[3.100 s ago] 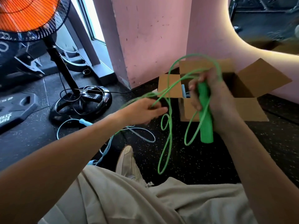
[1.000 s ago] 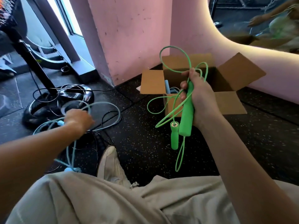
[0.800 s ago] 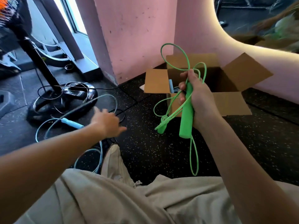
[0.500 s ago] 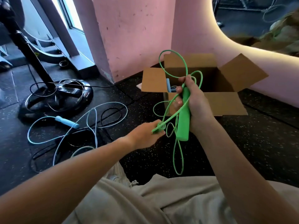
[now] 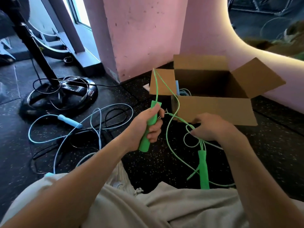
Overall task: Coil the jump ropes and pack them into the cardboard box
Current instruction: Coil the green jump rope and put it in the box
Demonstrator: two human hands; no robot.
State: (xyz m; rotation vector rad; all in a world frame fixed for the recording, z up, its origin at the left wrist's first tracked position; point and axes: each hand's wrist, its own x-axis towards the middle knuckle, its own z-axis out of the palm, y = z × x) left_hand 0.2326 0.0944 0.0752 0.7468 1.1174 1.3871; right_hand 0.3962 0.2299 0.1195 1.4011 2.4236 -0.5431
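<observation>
My left hand (image 5: 144, 125) grips one green handle (image 5: 148, 129) of the green jump rope, held upright. My right hand (image 5: 212, 127) pinches the green cord (image 5: 171, 145) where its loops bunch; the other green handle (image 5: 203, 171) hangs below it. Loose green loops trail between both hands. The open cardboard box (image 5: 213, 109) stands on the floor just beyond, with a light blue rope (image 5: 182, 92) coiled inside. A second light blue jump rope (image 5: 70, 121) lies uncoiled on the floor to the left.
A black fan stand (image 5: 57, 94) with its cable sits at the left. A black cord (image 5: 115, 119) lies tangled among the blue rope. Pink wall (image 5: 144, 38) rises behind the box. My shoe (image 5: 121, 180) and pale trousers fill the foreground.
My left hand came back from the blue rope and took one green handle. My right hand let go of the other handle and now pinches the cord, the handle dangling below.
</observation>
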